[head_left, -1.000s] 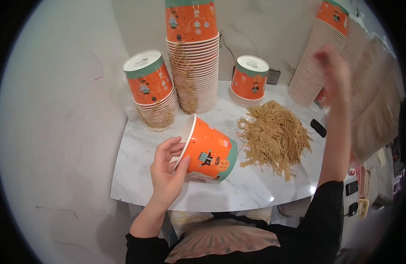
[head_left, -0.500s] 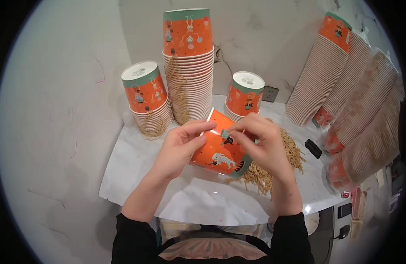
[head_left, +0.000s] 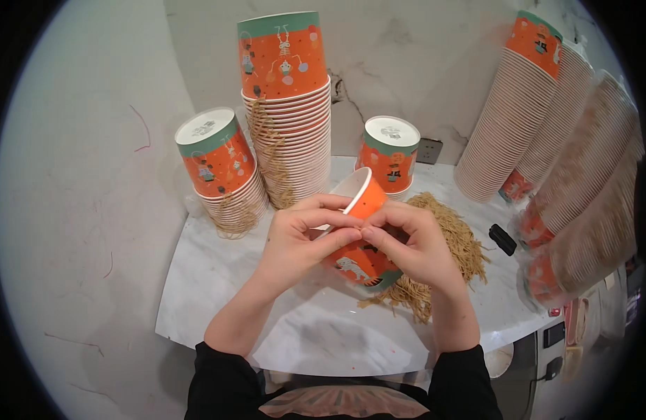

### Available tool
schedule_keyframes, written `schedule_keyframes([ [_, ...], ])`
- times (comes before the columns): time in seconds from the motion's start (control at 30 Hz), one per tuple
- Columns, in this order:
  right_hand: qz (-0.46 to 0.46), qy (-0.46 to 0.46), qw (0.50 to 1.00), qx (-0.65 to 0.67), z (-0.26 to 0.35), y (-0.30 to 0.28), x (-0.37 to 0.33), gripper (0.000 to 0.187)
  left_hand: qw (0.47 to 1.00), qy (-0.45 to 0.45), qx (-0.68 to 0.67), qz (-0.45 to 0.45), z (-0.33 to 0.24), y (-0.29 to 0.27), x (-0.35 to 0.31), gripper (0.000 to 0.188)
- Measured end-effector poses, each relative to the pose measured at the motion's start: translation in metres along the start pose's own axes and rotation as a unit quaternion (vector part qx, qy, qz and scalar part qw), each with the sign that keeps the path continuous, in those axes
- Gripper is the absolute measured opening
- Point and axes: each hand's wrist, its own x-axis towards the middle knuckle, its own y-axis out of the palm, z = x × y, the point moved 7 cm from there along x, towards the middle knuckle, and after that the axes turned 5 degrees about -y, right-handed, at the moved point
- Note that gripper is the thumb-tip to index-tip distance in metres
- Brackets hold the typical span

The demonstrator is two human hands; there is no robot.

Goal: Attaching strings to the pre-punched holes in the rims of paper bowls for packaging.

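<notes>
An orange paper cup (head_left: 367, 204) with a green base band and printed figures lies tilted between my hands, its white rim toward the upper left. My left hand (head_left: 293, 243) grips it at the rim, fingers near the opening and thumb on the printed side. Against that same side my right hand (head_left: 415, 246) pinches with thumb and forefinger, the fingertips meeting my left thumb. Whatever is between those fingertips is too small to make out. Just beyond my right hand lies a heap of tan cords (head_left: 457, 241), partly hidden by the hand and wrist.
Upside-down cups stand behind: a short stack (head_left: 214, 164) and a tall stack (head_left: 289, 140) with tan cord loops hanging on them, and a low stack (head_left: 386, 154). Bagged cup stacks (head_left: 575, 168) lean at right. A black object (head_left: 502, 239) rests on the marble-patterned table (head_left: 309, 329).
The cup has turned so its opening now shows. My left thumb has moved in to meet my right fingertips. The whole view has shifted slightly.
</notes>
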Motion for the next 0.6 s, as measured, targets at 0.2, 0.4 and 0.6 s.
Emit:
schedule_keyframes([
  [0.2,-0.011,0.056,0.995,0.086,-0.019,0.004,0.003,0.012,1.0,0.0,0.011,-0.026,0.007,0.001,-0.003,0.011],
  [0.4,0.001,0.005,0.996,0.085,-0.01,0.013,0.004,0.01,0.988,0.078,0.077,-0.106,0.0,-0.005,-0.006,0.007],
  [0.6,-0.054,-0.1,0.992,-0.048,0.009,0.013,0.003,0.011,0.995,0.029,0.037,-0.093,0.009,-0.007,-0.008,0.009],
])
